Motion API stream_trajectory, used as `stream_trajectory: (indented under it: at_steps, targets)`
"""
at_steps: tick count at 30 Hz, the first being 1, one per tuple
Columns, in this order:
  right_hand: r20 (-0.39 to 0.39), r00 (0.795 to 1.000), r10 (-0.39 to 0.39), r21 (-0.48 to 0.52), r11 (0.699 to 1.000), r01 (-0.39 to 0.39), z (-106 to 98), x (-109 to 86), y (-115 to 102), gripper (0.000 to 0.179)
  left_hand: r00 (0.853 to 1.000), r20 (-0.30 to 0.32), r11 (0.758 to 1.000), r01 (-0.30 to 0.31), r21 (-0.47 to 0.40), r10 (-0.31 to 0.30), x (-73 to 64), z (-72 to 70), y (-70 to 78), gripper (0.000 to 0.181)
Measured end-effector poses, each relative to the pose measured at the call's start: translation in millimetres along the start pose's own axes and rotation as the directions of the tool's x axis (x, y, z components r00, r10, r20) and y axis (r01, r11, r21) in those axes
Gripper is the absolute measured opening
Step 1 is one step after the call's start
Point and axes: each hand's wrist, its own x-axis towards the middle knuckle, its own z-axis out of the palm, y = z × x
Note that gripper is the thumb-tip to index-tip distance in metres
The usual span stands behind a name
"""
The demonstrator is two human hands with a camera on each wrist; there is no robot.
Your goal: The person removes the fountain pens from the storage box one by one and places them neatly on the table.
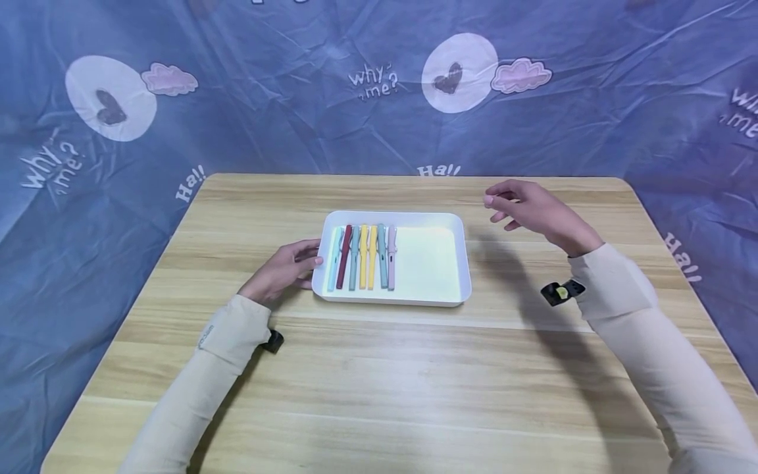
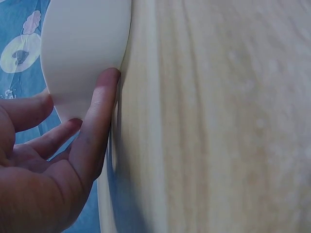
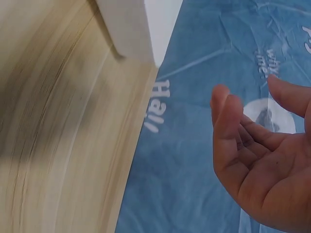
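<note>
A white rectangular tray (image 1: 429, 258) lies on the wooden table. Several capped pens stand side by side along its left half: a light blue pen (image 1: 334, 259), a dark red pen (image 1: 344, 257), two yellow pens, blue-green ones and a lilac pen (image 1: 392, 258). At the tray's left end my left hand (image 1: 284, 266) holds its side, thumb at the rim and fingers against the outer wall (image 2: 85, 48). My right hand (image 1: 530, 207) hovers over the table beyond the tray's right end, fingers loosely bent with nothing in them. Its palm (image 3: 277, 179) shows bare in the right wrist view.
The wooden table (image 1: 379, 388) reaches out on all sides of the tray. Behind it hangs a blue printed cloth (image 1: 284, 85), which also shows at both sides. Each sleeve carries a black wrist device, such as the right one (image 1: 556, 293).
</note>
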Motion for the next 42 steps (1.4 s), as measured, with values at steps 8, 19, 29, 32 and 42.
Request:
stream_trajectory:
  at_steps: [8,19,29,32,42]
  targets:
    - [-0.009,0.999,0.045,0.012,0.999,-0.045,-17.6,-19.6,20.5,0.066,1.0,-0.002,1.0,0.001,0.001,-0.001,0.0,0.7,-0.5,0.055]
    - [-0.057,0.993,0.099,-0.038,0.994,-0.102,-47.1,-45.4,58.6,0.071,1.0,-0.002,1.0,0.017,0.007,-0.017,0.6,1.6,0.7,0.055]
    - [-0.092,0.99,0.104,-0.014,0.994,-0.106,-62.3,-59.2,80.3,0.067,1.0,0.003,1.0,0.015,0.001,-0.015,-0.2,1.8,0.5,0.056]
    - [-0.1,0.988,0.115,0.002,0.993,-0.115,-67.0,-62.7,88.0,0.067,1.0,0.008,1.0,0.016,0.0,-0.016,-0.2,1.7,0.3,0.056]
    - [-0.094,0.979,0.182,-0.01,0.983,-0.184,-82.4,-74.7,108.5,0.072,1.0,0.006,1.0,0.018,0.008,-0.018,-1.5,1.4,2.2,0.057]
